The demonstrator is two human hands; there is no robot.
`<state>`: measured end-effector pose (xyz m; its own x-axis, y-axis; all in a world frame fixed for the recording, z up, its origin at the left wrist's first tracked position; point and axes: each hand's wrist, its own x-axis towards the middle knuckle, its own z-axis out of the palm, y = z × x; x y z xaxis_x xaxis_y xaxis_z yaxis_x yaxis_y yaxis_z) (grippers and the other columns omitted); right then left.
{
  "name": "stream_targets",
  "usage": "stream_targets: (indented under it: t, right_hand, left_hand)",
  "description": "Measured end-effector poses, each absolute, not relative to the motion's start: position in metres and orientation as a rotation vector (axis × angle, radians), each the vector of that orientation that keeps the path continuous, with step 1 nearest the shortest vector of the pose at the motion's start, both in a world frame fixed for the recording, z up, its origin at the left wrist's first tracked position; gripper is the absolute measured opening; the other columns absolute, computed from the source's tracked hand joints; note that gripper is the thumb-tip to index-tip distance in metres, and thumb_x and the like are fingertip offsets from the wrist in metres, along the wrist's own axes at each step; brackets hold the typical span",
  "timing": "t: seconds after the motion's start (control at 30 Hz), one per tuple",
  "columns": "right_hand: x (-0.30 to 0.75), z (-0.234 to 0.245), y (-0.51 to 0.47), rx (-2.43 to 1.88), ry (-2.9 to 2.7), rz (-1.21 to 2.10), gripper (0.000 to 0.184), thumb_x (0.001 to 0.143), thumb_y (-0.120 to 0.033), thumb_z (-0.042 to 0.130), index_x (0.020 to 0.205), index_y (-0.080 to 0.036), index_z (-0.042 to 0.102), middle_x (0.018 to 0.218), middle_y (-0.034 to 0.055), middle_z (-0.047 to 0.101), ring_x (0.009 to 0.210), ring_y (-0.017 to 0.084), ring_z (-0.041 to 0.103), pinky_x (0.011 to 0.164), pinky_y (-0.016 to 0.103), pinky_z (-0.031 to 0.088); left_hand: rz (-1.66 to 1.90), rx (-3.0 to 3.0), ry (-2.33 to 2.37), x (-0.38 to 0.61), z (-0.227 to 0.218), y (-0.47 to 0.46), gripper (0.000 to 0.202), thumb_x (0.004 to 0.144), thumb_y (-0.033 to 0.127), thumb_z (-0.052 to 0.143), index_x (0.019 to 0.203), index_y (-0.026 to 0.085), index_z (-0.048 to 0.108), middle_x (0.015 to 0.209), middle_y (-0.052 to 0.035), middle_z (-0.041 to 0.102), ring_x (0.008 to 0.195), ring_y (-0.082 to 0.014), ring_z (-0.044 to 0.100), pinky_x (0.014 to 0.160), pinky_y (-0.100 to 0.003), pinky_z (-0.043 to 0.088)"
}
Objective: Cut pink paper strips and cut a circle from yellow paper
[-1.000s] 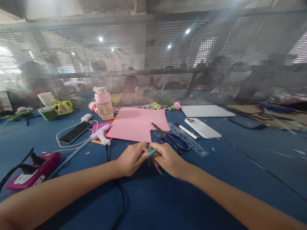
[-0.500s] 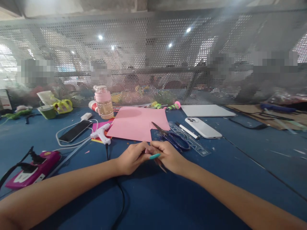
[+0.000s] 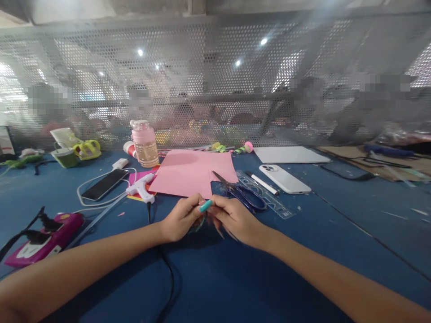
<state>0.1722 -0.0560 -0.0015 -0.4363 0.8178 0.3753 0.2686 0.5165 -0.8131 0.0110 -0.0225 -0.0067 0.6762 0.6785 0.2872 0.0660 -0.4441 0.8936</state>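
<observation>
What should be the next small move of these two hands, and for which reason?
Perhaps the left hand should ease slightly away from the right hand: they meet so closely that anything held between them is hard to make out.

Your left grip [image 3: 181,220] and right grip [image 3: 237,220] meet above the blue counter [image 3: 269,287], near pink paper [image 3: 188,172] and blue-handled scissors [image 3: 233,187]; leftward lies a white glue gun [image 3: 142,190].

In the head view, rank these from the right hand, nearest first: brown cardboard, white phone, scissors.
From the right hand:
1. Scissors, just ahead.
2. White phone, ahead and to the right.
3. Brown cardboard, far right, near the mesh panel.
</observation>
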Motion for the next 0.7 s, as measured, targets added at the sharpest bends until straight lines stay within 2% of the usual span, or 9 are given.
stream_targets:
  t: [0.2,0.33,0.57,0.7]
  right_hand:
    - [0.1728,0.0004,-0.0577,-0.897,-1.958,0.930,0.036,0.088,-0.046,0.034,0.067,-0.019,0.043,0.047,-0.0060,0.047,0.035,0.005,0.041,0.039,0.018,0.033]
    - [0.1708,0.0008,-0.0593,-0.894,-1.946,0.913,0.034,0.090,-0.041,0.034,0.066,-0.019,0.041,0.045,-0.0064,0.046,0.034,0.005,0.040,0.038,0.017,0.032]
    - [0.1700,-0.0002,-0.0591,-0.842,-1.905,0.934,0.026,0.090,-0.034,0.037,0.072,-0.018,0.046,0.044,-0.0078,0.044,0.033,0.004,0.040,0.037,0.015,0.032]
    - [0.1697,-0.0006,-0.0580,-0.801,-1.808,1.133,0.025,0.087,-0.039,0.041,0.073,-0.018,0.046,0.041,-0.0091,0.043,0.029,0.004,0.037,0.030,0.014,0.028]
  left_hand:
    - [0.805,1.943,0.547,0.0095,-0.0077,-0.0227,0.042,0.082,0.057,0.034,0.069,0.017,0.040,0.052,0.0055,0.041,0.043,-0.0055,0.033,0.042,-0.018,0.029]
    - [0.818,1.940,0.559,0.0100,-0.0068,-0.0230,0.042,0.082,0.057,0.034,0.069,0.017,0.040,0.050,0.0058,0.041,0.042,-0.0055,0.033,0.041,-0.018,0.029]
    - [0.847,1.939,0.521,0.0100,-0.0090,-0.0223,0.040,0.082,0.055,0.035,0.070,0.017,0.039,0.050,0.0069,0.038,0.042,-0.0053,0.032,0.040,-0.018,0.028]
    - [0.865,1.959,0.459,0.0086,-0.0115,-0.0209,0.035,0.085,0.048,0.036,0.071,0.017,0.040,0.053,0.0060,0.039,0.044,-0.0055,0.032,0.041,-0.018,0.029]
